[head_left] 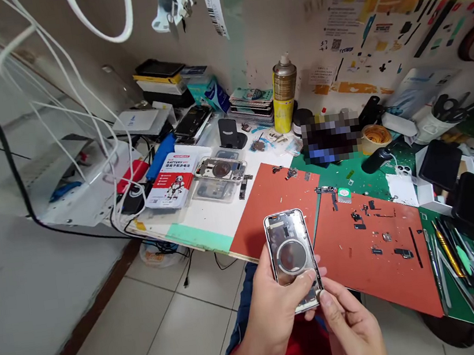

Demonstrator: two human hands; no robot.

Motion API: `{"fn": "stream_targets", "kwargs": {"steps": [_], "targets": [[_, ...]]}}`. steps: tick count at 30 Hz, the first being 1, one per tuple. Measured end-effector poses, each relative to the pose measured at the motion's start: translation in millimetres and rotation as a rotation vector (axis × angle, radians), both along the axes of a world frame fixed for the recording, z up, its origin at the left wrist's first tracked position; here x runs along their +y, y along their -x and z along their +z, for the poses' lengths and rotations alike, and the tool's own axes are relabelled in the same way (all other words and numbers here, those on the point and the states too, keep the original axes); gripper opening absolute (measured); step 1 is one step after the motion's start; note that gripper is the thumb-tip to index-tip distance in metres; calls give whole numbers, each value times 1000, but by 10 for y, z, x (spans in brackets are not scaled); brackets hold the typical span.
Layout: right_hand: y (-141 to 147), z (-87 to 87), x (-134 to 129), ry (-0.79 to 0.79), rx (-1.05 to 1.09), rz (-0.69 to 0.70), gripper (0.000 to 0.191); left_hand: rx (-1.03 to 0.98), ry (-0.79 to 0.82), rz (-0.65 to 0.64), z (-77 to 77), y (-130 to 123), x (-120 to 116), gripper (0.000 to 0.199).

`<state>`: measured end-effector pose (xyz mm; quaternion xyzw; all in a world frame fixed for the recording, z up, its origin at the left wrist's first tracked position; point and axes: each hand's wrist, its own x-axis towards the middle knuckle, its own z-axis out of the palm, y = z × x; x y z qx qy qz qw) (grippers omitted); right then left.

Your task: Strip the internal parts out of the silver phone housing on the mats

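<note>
Silver phone housing (291,256) stands open, your left hand (275,296) grasping, right hand (350,315) pinching its near corner, loose parts (403,254) apparently unfitted at right.

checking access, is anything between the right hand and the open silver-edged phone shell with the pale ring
Nothing visible does: the bare right hand has its thumb at the lower right corner of the open silver-edged phone shell. The bare left hand holds the shell, its thumb across the lower face, not over that corner.

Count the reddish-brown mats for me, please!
2: the left mat, partly hidden behind the phone housing, and the right mat, with small phone parts on it. More could be hidden.
</note>
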<state>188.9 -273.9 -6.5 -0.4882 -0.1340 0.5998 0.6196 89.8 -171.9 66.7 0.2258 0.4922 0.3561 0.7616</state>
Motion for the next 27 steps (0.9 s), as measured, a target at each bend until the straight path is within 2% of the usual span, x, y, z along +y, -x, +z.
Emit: {"fn": "stream_targets", "kwargs": {"steps": [27], "targets": [[6,19,44,48,9,-22,35,21,-11,-1,-27,-18,12,50]]}}
